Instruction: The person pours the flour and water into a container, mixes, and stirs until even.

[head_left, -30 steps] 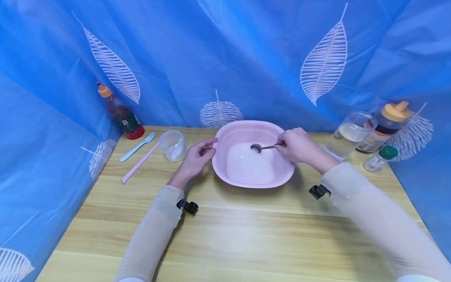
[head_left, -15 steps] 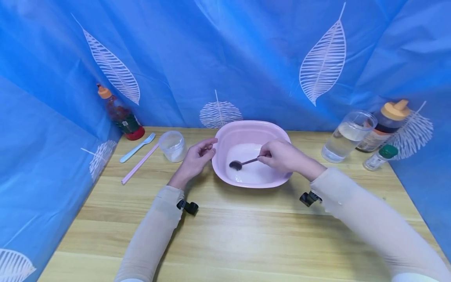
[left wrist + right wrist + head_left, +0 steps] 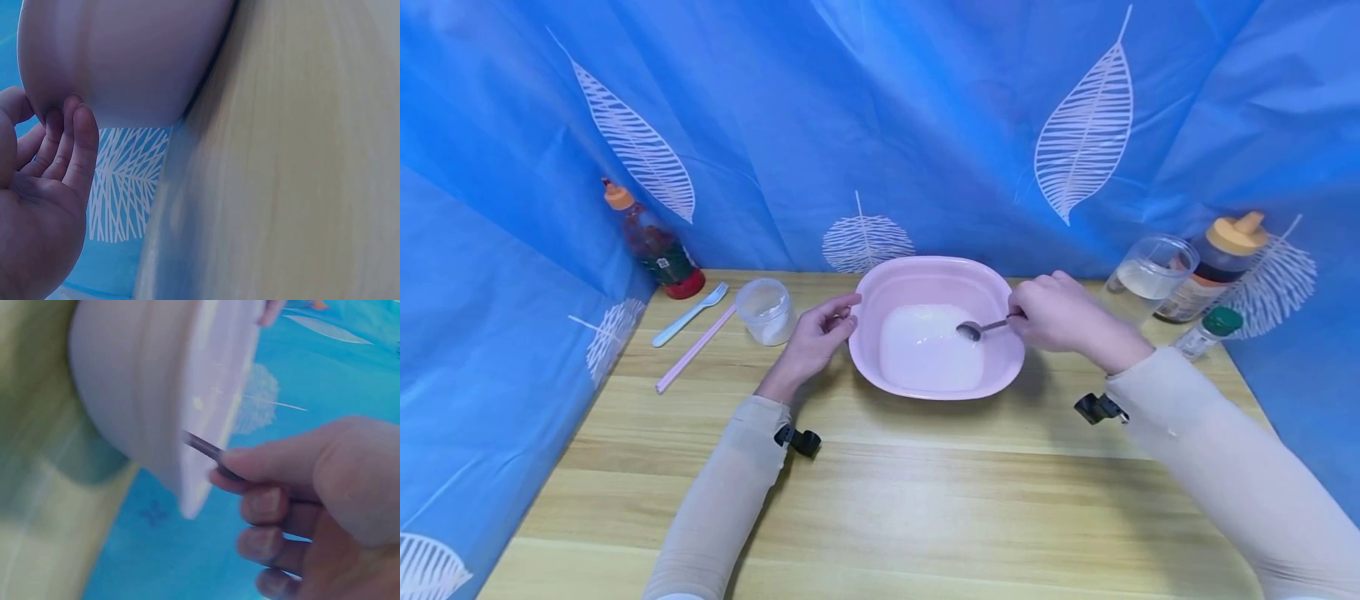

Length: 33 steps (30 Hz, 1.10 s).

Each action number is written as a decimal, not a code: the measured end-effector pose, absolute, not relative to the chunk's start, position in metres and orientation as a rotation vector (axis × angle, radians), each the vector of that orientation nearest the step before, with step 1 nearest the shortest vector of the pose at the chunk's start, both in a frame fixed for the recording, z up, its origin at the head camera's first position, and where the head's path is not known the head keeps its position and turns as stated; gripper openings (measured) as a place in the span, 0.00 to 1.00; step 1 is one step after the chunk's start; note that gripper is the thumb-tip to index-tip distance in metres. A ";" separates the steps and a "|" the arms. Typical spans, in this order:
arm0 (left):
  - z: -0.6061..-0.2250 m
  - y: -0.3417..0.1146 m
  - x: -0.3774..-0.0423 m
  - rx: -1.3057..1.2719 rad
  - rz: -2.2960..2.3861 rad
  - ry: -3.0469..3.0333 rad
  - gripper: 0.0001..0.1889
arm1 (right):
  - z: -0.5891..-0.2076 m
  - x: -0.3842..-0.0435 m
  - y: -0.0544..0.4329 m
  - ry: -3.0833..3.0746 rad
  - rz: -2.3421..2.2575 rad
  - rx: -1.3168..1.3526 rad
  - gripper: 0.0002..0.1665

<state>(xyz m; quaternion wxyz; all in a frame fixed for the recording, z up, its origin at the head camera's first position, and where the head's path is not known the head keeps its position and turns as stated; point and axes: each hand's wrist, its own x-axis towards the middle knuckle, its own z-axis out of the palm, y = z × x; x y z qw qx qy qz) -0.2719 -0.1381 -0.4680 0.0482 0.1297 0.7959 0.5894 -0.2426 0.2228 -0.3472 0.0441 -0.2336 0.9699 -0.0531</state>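
Note:
A pink basin [image 3: 880,379] holds a whitish, glossy liquid in the head view. My left hand [image 3: 811,343] grips its left rim; the left wrist view has the thumb over the edge and fingertips against the outer wall. At the basin's right rim, my right hand [image 3: 1063,317] pinches the thin handle of a dark spoon [image 3: 970,331] between thumb and index finger. The spoon's bowl is over the right part of the liquid. From the right wrist, the spoon handle [image 3: 203,445] crosses the rim, and its far end is hidden behind the basin wall.
Left of the basin are a clear plastic cup [image 3: 765,312] with white contents, a pink straw [image 3: 696,348], a blue fork [image 3: 688,317] and a red sauce bottle [image 3: 658,246]. To the right stand a glass of water [image 3: 1150,279], a dark sauce bottle [image 3: 1210,267] and a green-capped shaker [image 3: 1210,329].
My right hand swept the spoon left and toward the front of the basin, then back right to the right rim. My left hand has stayed at the left rim.

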 end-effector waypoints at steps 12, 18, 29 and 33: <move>-0.467 -0.139 -0.270 0.398 1.807 2.414 0.23 | -0.366 -0.240 0.196 2.758 -0.496 -0.811 0.08; -0.468 -0.140 -0.271 0.421 1.811 2.413 0.23 | -0.383 -0.251 0.182 2.900 -0.565 -0.729 0.09; -0.469 -0.139 -0.272 0.420 1.803 2.422 0.24 | -0.365 -0.254 0.225 2.988 -0.276 -0.677 0.09; -0.468 -0.139 -0.272 0.418 1.805 2.424 0.24 | -0.357 -0.246 0.234 2.910 -0.280 -0.700 0.07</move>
